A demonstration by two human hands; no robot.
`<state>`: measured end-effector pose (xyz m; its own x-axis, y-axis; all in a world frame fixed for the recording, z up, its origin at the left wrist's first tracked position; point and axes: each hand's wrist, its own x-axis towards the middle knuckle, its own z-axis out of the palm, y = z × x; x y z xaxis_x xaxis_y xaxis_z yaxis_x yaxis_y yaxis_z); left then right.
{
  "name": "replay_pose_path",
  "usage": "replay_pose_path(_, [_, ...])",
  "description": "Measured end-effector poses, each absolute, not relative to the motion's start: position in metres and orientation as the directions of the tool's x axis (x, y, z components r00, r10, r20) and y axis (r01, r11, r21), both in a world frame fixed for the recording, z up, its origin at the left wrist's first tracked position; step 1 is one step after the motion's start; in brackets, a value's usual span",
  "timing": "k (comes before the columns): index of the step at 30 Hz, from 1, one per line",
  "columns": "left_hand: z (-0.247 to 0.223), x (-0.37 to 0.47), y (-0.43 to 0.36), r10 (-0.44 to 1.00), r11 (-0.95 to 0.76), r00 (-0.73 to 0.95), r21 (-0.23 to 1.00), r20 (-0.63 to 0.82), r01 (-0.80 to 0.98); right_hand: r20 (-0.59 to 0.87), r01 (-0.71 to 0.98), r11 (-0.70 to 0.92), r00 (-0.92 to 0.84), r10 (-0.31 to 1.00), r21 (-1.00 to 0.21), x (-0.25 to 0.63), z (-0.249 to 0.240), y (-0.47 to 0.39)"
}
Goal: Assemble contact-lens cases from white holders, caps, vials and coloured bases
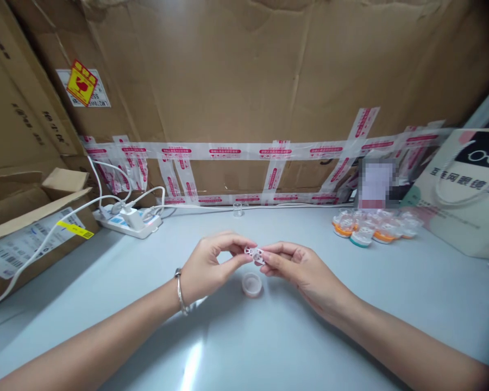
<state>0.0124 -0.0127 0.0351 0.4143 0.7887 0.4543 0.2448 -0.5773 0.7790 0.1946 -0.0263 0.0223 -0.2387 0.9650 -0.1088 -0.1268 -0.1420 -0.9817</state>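
Observation:
A small white openwork piece point(256, 254) is held above the table, between both hands. My left hand point(217, 264) pinches its left end between thumb and fingers. At its right end, my right hand point(299, 267) grips it the same way. Just below them a small round clear cup point(251, 284) stands on the grey table point(244, 342). Farther back, near the cardboard, is a small clear cylindrical piece point(238, 209).
Several clear round cases point(375, 227) with orange and green bases cluster at the right. A paper bag point(452, 201) stands beside them. At the left are a white power strip point(134, 221) with cables and an open cardboard box point(36, 239). Large cardboard point(228, 76) forms the back.

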Motion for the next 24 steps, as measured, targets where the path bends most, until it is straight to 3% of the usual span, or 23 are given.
replay_pose_path(4, [0.032,0.011,-0.013,0.731,-0.678,0.429,0.639,0.531,0.364,-0.105,-0.101,-0.134,-0.251,0.962,-0.986,0.194,0.021,-0.027])
replay_pose_path(15, [0.029,0.000,-0.011,0.629,-0.777,0.486,0.509,0.607,0.371,-0.145,-0.197,-0.232,-0.378,0.915,-0.952,0.197,0.023,-0.028])
replay_pose_path(24, [0.032,0.004,-0.021,0.551,-0.830,0.393,0.434,0.736,0.349,-0.151,-0.222,-0.236,-0.343,0.927,-0.946,0.192,0.029,-0.033])
